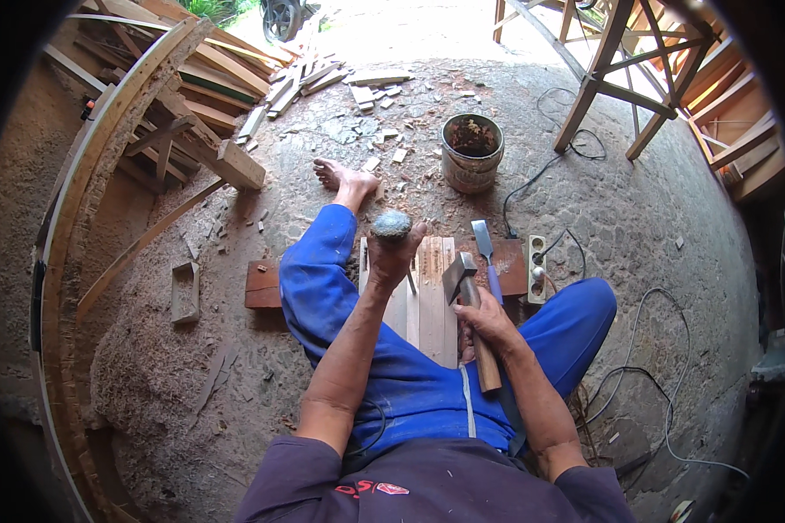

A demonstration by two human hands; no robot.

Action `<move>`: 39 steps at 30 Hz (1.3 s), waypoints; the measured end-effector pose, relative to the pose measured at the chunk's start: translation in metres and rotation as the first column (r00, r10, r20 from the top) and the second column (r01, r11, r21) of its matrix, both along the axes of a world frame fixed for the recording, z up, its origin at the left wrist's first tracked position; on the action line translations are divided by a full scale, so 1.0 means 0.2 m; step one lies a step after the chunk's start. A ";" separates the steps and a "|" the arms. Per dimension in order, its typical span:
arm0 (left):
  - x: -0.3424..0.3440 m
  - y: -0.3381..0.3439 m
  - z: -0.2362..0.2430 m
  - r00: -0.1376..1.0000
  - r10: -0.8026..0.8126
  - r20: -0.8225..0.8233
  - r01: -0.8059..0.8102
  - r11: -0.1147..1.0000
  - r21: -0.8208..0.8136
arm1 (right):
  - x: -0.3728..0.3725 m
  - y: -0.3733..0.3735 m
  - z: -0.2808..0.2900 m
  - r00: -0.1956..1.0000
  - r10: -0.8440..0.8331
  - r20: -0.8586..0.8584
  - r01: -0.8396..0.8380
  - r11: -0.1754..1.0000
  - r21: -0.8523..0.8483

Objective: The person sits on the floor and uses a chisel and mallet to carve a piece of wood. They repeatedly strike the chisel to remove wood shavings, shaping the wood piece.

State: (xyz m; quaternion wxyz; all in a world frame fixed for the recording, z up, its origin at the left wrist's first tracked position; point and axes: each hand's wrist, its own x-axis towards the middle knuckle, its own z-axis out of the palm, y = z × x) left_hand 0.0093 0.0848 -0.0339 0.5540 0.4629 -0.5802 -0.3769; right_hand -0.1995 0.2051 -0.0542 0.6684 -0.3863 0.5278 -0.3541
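Note:
My left hand (392, 257) is closed round an upright chisel, its battered, flattened top (391, 224) facing up and a thin shank below, over light wooden boards (436, 305) between my legs. My right hand (488, 322) grips the wooden handle of a hammer (462, 270), its steel head just to the right of the chisel. The boards lie across a reddish wooden block (262, 283). A wide chisel with a purple handle (488, 261) lies on that block, right of the boards.
A metal bucket (472, 174) stands beyond the block. A power strip (536, 270) and cords lie at right. A wooden stand (602, 83) is at upper right, a curved timber piece (78, 244) and stacked planks (209, 61) at left. Wood scraps (366, 91) litter the floor.

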 end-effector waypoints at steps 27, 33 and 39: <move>-0.14 -0.21 0.03 0.861 0.391 0.326 -0.164 0.820 -0.549 | 0.00 -0.02 0.09 0.990 0.019 -0.138 -0.008 0.997 0.079; -0.10 -0.38 0.21 0.980 0.104 0.170 -0.046 0.948 -0.315 | -0.03 -0.02 0.07 0.998 -0.002 -0.070 0.010 0.992 0.124; -0.07 -0.15 0.00 0.999 0.048 0.004 -0.047 0.996 -0.081 | -0.01 -0.03 0.11 0.993 0.048 -0.105 -0.031 0.988 0.153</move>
